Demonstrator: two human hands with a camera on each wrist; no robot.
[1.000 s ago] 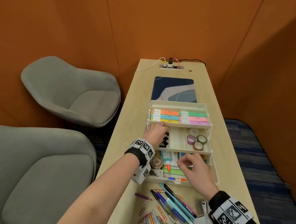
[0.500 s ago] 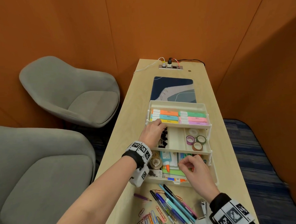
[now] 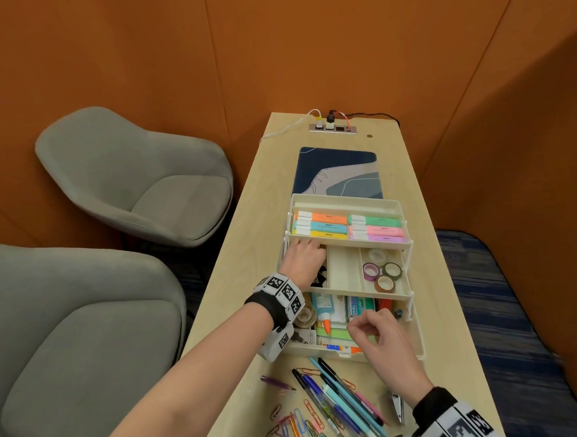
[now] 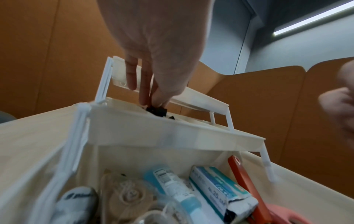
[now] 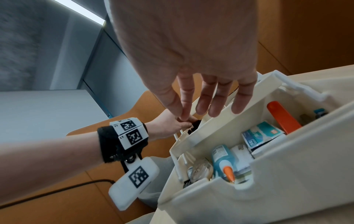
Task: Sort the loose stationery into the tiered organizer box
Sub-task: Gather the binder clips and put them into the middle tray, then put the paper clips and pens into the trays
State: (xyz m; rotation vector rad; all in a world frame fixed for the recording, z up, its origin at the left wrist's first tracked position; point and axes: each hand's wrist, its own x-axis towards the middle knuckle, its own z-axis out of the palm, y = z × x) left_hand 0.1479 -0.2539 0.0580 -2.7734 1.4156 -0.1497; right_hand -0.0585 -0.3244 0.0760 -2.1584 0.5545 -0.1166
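Observation:
The white tiered organizer box (image 3: 417,340) stands open on the table. Its top tier holds highlighters (image 3: 321,225), and the middle tier holds tape rolls (image 3: 383,273). My left hand (image 3: 312,250) reaches into the middle tier's left compartment. In the left wrist view, this hand (image 4: 151,103) pinches a black binder clip (image 4: 156,111) above other clips. My right hand (image 3: 356,321) hovers over the bottom tier, thumb and forefinger tips together, and nothing shows between them (image 5: 182,115). Loose pens (image 3: 343,399) and paper clips (image 3: 301,424) lie in front of the box.
The bottom tier holds a glue bottle (image 3: 323,311), a staple box (image 3: 360,306) and orange scissors (image 3: 385,303). A purple pencil (image 3: 275,382) and a small metal tool (image 3: 397,409) lie near the pens. A mouse pad (image 3: 338,172) lies behind the box. Grey chairs (image 3: 138,179) stand on the left.
My left hand has crept a little deeper into the clip compartment, under the top tier's edge. The right hand has stayed over the bottom tier, shifting only slightly.

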